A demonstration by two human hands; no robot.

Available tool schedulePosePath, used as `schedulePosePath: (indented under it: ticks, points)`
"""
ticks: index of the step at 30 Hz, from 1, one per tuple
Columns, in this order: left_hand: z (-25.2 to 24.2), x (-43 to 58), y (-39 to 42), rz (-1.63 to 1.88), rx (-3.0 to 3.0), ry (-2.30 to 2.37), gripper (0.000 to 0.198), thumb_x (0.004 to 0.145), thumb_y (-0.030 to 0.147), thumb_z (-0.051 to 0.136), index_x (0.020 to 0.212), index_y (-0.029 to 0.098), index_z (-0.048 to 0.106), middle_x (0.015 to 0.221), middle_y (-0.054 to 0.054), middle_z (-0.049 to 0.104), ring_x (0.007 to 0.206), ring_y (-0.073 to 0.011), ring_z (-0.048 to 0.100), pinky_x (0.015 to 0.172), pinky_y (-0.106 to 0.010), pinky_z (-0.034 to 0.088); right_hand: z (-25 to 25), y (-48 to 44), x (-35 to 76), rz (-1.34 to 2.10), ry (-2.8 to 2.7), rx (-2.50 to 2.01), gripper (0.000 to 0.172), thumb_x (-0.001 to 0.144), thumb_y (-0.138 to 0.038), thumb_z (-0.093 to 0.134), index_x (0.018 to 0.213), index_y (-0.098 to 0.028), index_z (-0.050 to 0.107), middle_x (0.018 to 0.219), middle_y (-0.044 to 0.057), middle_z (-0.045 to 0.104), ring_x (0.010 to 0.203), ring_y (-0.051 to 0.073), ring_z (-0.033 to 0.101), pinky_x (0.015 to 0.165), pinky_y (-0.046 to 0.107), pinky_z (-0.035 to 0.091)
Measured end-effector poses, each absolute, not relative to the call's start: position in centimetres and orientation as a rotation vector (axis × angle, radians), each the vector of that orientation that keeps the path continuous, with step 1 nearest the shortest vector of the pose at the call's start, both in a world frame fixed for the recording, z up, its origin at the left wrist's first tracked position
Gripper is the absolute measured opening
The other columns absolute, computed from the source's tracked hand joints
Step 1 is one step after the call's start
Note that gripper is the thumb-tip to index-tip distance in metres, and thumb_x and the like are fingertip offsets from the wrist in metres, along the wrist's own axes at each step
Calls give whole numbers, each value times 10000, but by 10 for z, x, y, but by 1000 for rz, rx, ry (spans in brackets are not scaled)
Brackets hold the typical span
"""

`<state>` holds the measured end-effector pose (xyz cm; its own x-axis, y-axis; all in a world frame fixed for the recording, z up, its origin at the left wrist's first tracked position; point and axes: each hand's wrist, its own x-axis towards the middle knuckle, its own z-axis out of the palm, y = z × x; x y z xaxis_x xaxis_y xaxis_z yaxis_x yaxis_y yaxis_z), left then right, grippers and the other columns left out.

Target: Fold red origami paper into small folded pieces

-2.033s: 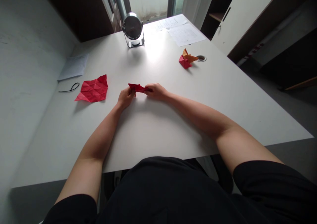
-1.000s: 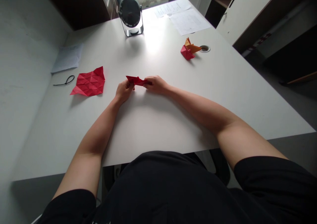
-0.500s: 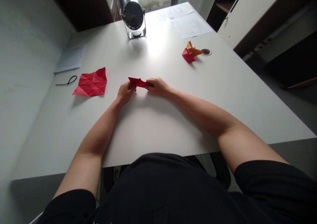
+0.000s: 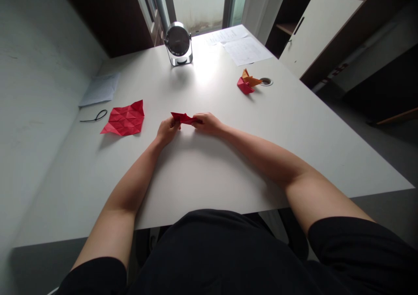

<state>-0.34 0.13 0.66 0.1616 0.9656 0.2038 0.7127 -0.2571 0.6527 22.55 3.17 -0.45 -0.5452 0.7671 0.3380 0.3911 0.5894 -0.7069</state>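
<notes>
Your left hand and right hand still pinch the folded red paper. More of the far-right cupboard shows than a moment ago.

White table: creased red sheet, black cable tie, silver-framed device, papers, red folded figure, orange figure.
</notes>
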Motion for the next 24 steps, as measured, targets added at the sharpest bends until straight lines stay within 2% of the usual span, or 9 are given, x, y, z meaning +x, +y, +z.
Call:
schedulePosePath:
  ticks: [24]
  points:
    - [6, -3, 2, 847, 2051, 1596, 315, 907, 422, 503, 747, 185, 634, 689, -31, 679, 609, -155, 573, 614, -272, 400, -4, 31, 226, 762, -2170, -903, 202, 813, -329, 535, 698, -166, 562, 677, -20, 507, 622, 98, 366, 615, 244, 285]
